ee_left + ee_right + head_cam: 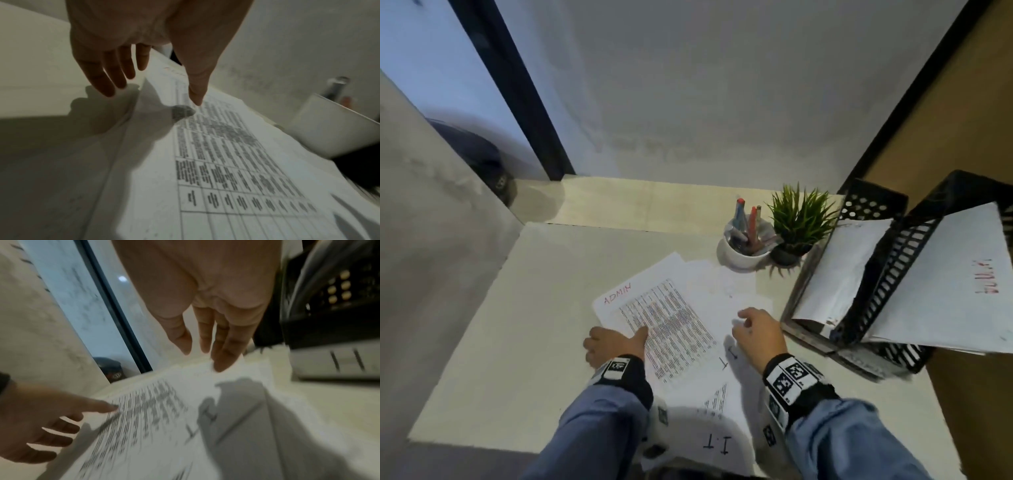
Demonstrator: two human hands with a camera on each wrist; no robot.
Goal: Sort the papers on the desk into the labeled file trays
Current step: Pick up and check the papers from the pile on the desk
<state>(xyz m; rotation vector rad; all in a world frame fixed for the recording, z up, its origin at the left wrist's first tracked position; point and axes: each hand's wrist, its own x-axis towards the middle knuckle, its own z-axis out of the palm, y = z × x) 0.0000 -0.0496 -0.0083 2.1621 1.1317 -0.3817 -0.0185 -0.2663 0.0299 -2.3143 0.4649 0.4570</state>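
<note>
A loose pile of papers lies mid-desk. On top is a printed table sheet marked ADMIN (671, 329) in red, also visible in the wrist views (226, 154) (139, 418). My left hand (616, 342) is spread flat at its left edge, thumb (197, 97) on the sheet and fingers on the desk. Sheets marked I.T (719, 442) lie under it toward the front edge. Over their right side my right hand (753, 329) hovers with relaxed fingers, fingertips (220, 366) at a sheet's far edge. Black mesh file trays (887, 281) at the right hold white papers (839, 270).
A white cup of pens (746, 246) and a small potted plant (798, 222) stand behind the papers, beside the trays. The upper tray's sheet (955, 284) bears red writing. A grey wall closes the left and the back. The desk's left half (517, 325) is bare.
</note>
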